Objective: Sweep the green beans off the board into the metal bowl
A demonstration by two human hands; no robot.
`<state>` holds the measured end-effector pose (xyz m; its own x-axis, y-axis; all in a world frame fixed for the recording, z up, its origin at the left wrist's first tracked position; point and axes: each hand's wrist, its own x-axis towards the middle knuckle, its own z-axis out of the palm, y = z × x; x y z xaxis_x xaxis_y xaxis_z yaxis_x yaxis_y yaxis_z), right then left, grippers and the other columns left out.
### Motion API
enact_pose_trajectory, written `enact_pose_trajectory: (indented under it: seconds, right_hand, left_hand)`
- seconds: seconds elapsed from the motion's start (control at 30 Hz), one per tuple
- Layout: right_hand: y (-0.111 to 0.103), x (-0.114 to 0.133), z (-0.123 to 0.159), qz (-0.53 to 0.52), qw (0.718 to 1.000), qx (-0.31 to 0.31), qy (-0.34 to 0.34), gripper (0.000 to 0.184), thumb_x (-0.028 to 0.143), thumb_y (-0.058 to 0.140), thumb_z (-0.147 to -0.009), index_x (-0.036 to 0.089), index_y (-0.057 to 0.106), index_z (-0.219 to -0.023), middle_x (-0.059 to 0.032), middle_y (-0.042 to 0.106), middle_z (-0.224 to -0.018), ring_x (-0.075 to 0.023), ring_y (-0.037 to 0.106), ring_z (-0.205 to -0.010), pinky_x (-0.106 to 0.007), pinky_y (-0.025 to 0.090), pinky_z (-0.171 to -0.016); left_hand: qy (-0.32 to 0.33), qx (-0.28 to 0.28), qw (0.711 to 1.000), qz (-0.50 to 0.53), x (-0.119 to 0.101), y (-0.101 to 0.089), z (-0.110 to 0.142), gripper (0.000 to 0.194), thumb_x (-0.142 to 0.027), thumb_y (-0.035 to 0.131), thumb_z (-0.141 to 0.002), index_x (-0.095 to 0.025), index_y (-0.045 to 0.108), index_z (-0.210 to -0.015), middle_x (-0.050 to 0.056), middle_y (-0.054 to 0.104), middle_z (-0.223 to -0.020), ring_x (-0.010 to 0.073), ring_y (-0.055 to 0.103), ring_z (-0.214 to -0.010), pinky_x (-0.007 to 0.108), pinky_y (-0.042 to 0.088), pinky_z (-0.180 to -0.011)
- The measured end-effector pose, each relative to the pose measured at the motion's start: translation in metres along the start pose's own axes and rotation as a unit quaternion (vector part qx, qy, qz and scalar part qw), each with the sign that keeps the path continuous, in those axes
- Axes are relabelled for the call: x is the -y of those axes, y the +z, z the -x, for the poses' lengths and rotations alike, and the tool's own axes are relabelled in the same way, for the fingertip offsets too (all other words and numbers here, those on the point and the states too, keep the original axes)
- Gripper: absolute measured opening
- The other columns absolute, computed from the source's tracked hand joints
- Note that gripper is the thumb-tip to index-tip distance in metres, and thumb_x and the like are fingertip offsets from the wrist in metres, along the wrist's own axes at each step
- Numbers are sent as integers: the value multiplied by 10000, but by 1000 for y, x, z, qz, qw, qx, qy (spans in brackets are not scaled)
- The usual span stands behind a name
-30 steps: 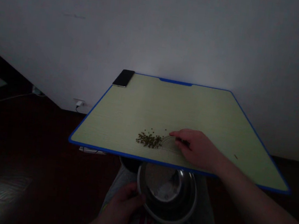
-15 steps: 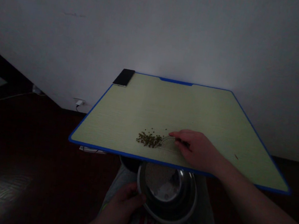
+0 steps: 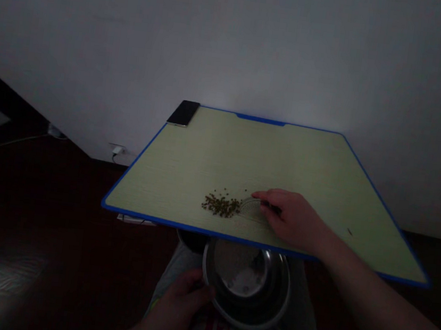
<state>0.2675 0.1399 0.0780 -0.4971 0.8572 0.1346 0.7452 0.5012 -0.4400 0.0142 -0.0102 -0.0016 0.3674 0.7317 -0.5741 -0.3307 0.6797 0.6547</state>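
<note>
On the pale green tabletop lies a small pile of greenish-brown beans or seeds, with several strays around it. My right hand is closed on a thin, curved, perforated utensil, perhaps a skimmer or strainer. Its edge is at the right side of the pile, and most of its handle is hidden in my fingers. Below the table's near edge, my left hand grips the left rim of a shiny metal bowl over my lap. Inside the bowl is a pale patch, too dim to identify.
A black phone rests on the table's far left corner. The blue table rim overhangs part of the bowl. Behind it is a white wall with a plugged-in charger low on the left. A second dark vessel shows beside the bowl.
My right hand and the utensil have shifted slightly to the right, away from the pile. My left hand and the bowl look the same.
</note>
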Motion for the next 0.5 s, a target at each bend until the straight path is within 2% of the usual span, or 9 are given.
enact_pose_trajectory:
  seconds: [0.13,0.37,0.5]
  right_hand:
    - [-1,1,0,0,1000,12,-11,400,180,553,-972,196,821,-1268,-114,858,-1184,-273,816,-1050,-423,636,-943]
    - [-2,2,2,-15,1000,17,-18,399,173,553,-968,193,825,-1260,-118,855,-1196,-271,816,-1063,-419,639,-948]
    - [-1,3,2,-13,1000,11,-10,401,178,552,-975,202,819,-1272,-112,854,-1205,-273,817,-1052,-428,640,-943]
  left_hand:
    - [7,16,1000,9,-3,3,1,248,-470,935,-774,-278,905,-927,28,915,-874,361,850,-987,523,607,-1025]
    - [13,13,1000,9,2,-2,-2,276,-453,919,-811,-257,898,-1004,51,927,-979,355,850,-1006,532,594,-1070]
    - [12,13,1000,15,-2,2,0,288,-466,945,-765,-252,899,-951,52,927,-941,382,845,-1026,558,591,-1072]
